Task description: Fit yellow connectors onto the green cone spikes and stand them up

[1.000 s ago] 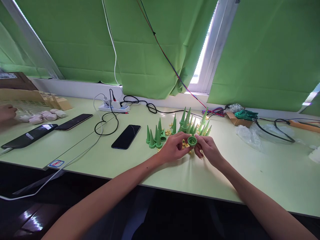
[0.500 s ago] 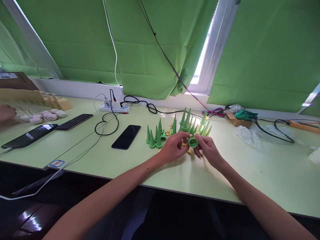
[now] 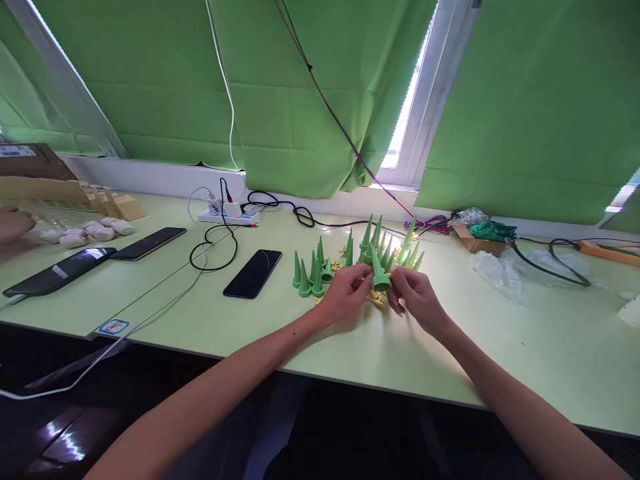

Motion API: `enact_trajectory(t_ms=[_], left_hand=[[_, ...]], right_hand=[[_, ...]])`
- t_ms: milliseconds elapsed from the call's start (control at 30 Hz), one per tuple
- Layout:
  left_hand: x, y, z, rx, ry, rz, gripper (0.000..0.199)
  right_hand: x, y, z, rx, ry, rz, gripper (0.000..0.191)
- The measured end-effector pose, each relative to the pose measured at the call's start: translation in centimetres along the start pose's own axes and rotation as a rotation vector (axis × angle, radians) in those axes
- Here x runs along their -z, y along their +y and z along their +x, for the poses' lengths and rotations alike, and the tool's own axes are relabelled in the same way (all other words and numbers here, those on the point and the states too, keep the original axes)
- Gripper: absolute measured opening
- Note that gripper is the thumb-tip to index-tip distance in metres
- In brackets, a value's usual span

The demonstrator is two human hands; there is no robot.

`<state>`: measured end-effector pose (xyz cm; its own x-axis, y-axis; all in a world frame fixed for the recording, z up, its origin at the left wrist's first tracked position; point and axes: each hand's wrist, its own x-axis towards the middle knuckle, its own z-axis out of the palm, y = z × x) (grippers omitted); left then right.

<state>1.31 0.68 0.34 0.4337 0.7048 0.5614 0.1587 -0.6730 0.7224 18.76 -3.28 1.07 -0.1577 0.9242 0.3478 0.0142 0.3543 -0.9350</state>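
A green plastic cone-shaped spike (image 3: 380, 279) is held up between my two hands, its point upward and tilted away, its wide collar toward me. My left hand (image 3: 346, 293) pinches the collar from the left. On the right side, my right hand (image 3: 416, 293) has thumb and fingers closed at the collar's edge; its other fingers curl below. Behind my hands stand several more green spikes (image 3: 304, 280), mostly point up. Small yellow plastic pieces (image 3: 377, 300) lie among them and under the held spike.
A black phone (image 3: 253, 274) lies left of the spikes, with a power strip (image 3: 230, 215) and cables behind. Farther left are two more dark phones (image 3: 150, 244), pale rolled items (image 3: 100, 232) and another person's hand (image 3: 14, 223). At right sit a small cardboard box (image 3: 477, 239) and clear plastic bags (image 3: 500, 273).
The held spike has turned: its open collar faced me before, and now its point is upward. Both my hands stay in nearly the same place. The other person's hand shifted slightly.
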Motion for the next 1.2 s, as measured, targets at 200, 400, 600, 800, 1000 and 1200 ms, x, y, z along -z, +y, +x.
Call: enact_trajectory(t_ms=[200,400,600,800,1000,1200], left_hand=[[0.4,0.7,-0.3,0.12,-0.071,-0.173,0.038],[0.4,0.7,-0.3,0.142,-0.071,-0.183,0.036],[0.2,-0.1,-0.2,0.058,-0.056,-0.105,0.035],[0.1,-0.4,-0.3,0.01,-0.062,-0.06,0.03],[0.1,-0.3,-0.3,-0.094,-0.031,0.021,0.025],[0.0,-0.7,-0.5,-0.152,-0.043,0.092,0.02]], right_hand=[[0.0,0.1,0.0,0.023,-0.004,-0.02,0.046],[0.1,0.2,0.0,0.035,-0.023,-0.028,0.044],[0.1,0.4,0.0,0.047,-0.052,-0.041,0.041],[0.2,0.8,0.0,0.047,-0.046,-0.084,0.042],[0.3,1.1,0.2,0.033,-0.013,-0.113,0.047],[0.1,0.7,0.2,-0.026,0.016,-0.194,0.055]])
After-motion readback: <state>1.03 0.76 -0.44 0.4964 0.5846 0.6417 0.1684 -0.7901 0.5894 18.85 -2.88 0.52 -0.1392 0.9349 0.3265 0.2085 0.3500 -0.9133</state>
